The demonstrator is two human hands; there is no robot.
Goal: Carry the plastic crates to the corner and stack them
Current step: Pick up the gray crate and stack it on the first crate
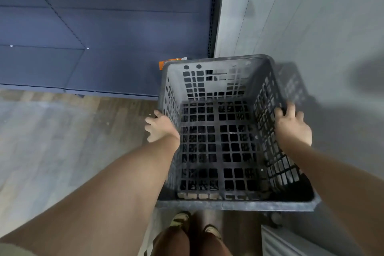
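Near the corner, left hand (161, 129) and right hand (293, 125) fingers clamp the crate (232, 206) by opposite rims.

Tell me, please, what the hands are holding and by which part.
A grey plastic crate, by its side rims: the left hand grips the left side, the right hand curls over the right rim.

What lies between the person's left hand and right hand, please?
In the head view, the dark grey perforated plastic crate: the left hand holds its left wall, and the right hand grips its right rim.
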